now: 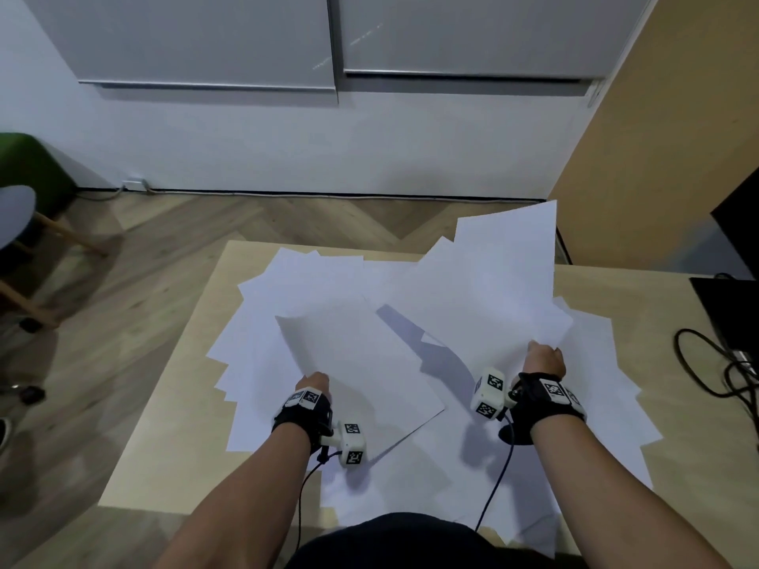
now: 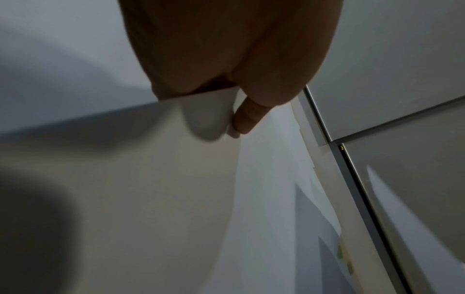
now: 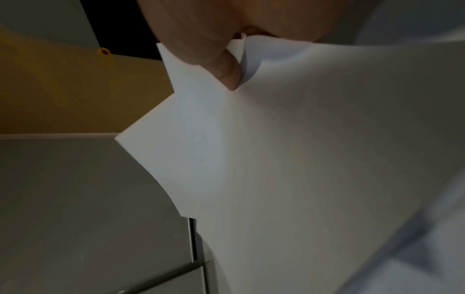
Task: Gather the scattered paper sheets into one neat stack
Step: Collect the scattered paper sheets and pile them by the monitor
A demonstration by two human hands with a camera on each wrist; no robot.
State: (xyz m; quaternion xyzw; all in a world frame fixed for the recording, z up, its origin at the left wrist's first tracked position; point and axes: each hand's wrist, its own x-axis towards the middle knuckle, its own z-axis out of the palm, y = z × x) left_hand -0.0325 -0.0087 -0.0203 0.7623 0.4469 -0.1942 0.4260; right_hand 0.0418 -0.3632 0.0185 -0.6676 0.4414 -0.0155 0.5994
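A person stands at a pale wooden worktop point(image 1: 172, 425) covered with scattered white paper sheets point(image 1: 595, 404), which overlap at odd angles from the near edge to the far edge. Black wrist straps carrying white marker-tagged camera blocks sit on both forearms, with thin cables trailing back toward the body. The left hand point(image 1: 315, 381) pinches the near corner of a single sheet point(image 1: 361, 363), lifted clear of the pile and curling upward at its far end; the left wrist view shows the thumb point(image 2: 245, 117) pressed against that sheet's edge. The right hand point(image 1: 545, 357) grips a fanned bunch of sheets point(image 1: 505, 277) by their near corners, raised and tilted so that the farthest one rises past the worktop's far edge; the right wrist view shows several misaligned corners caught between thumb point(image 3: 227, 73) and fingers. Between the two hands, the lifted paper throws a dark shadow onto the sheets lying flat below. Black cables point(image 1: 710, 363) loop on the worktop's right side. Beyond the worktop lie a herringbone wood floor point(image 1: 172, 232), a white wall with grey cabinet doors point(image 1: 205, 39), and a green seat point(image 1: 33, 166) at far left.
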